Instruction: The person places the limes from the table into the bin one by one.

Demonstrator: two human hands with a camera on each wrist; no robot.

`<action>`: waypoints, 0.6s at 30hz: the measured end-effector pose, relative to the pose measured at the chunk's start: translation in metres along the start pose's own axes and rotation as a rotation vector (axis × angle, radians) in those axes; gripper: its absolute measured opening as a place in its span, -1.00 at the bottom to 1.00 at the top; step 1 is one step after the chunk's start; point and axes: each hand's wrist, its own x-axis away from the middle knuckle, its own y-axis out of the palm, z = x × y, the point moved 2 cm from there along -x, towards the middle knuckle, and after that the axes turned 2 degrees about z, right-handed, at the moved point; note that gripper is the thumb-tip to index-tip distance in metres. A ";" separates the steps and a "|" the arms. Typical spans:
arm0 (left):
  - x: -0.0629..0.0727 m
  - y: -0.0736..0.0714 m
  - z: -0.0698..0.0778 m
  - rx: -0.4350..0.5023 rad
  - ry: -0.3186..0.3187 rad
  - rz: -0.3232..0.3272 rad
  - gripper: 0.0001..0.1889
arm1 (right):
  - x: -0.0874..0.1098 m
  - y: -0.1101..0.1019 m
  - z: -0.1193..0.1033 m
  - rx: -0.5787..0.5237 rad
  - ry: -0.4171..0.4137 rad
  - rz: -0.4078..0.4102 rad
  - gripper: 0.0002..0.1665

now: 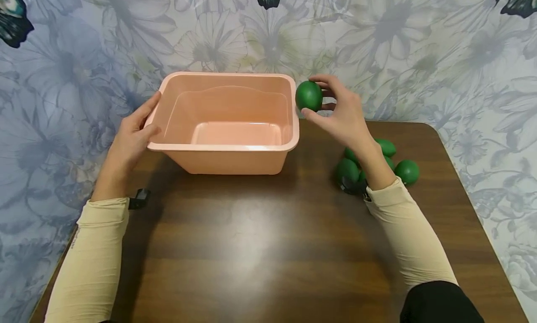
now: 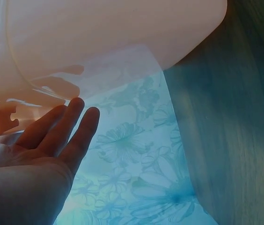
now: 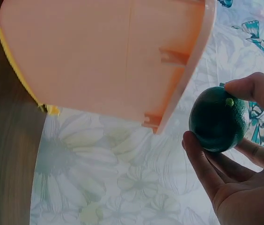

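A peach plastic tub (image 1: pixel 226 161) stands upright at the far side of the table, its inside bare. My left hand (image 1: pixel 130 134) holds its left rim, thumb over the edge and fingers along the outer wall. In the left wrist view those fingers (image 2: pixel 78 124) lie right at the wall under the rim. My right hand (image 1: pixel 344 111) pinches a green lime (image 1: pixel 309 96) between thumb and fingertips, just outside the tub's right rim. The right wrist view shows the lime (image 3: pixel 218 119) with a pale stem spot. Several more limes (image 1: pixel 407 172) lie under my right forearm, partly hidden by it.
The brown wooden table (image 1: pixel 251 248) has a rounded far right corner. Behind it hangs a flower-patterned backdrop (image 1: pixel 268 38) with butterflies. Something yellow (image 3: pixel 17 70) runs along the tub's lower edge in the right wrist view. Dark wrist gear (image 1: pixel 139 198) sits on my left wrist.
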 end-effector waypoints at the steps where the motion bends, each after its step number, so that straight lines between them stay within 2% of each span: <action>1: -0.001 0.000 0.000 0.004 0.004 0.002 -0.21 | -0.002 0.002 0.000 -0.003 0.000 0.004 -0.24; 10: -0.004 0.003 0.003 0.040 0.029 0.037 -0.21 | -0.012 0.018 -0.001 -0.012 -0.029 -0.016 -0.30; 18: -0.003 0.005 0.001 0.043 0.029 0.053 -0.22 | -0.015 0.027 -0.001 -0.012 -0.005 -0.050 -0.33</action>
